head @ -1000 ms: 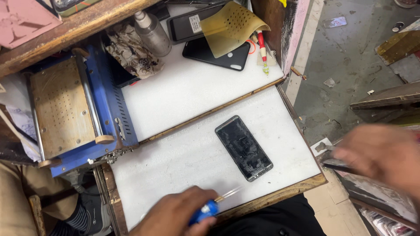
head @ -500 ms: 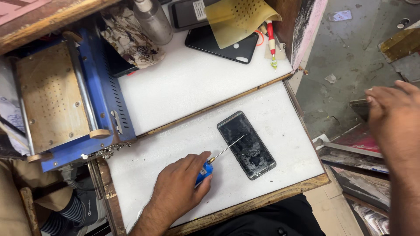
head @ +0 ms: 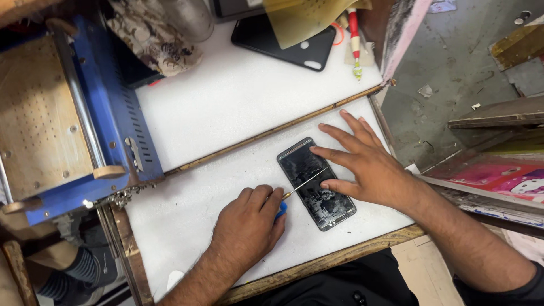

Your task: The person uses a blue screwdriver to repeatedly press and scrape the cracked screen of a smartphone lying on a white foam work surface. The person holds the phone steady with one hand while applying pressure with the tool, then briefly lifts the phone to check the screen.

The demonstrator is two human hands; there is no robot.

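I see my right hand [head: 371, 170] spread flat, pinning cracked black phone [head: 316, 183]; left hand [head: 249, 221] grips blue-handled screwdriver [head: 300, 187], tip across screen, phone's long axis diagonal btwn hands.

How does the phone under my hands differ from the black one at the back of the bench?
The cracked phone lies screen up, its glass crazed; the black phone lies back up, its rear unbroken. The cracked phone is in full view, touched by the right hand and the screwdriver in the left hand; the black phone sits partly under a yellow sheet, untouched. Both rest on white foam.
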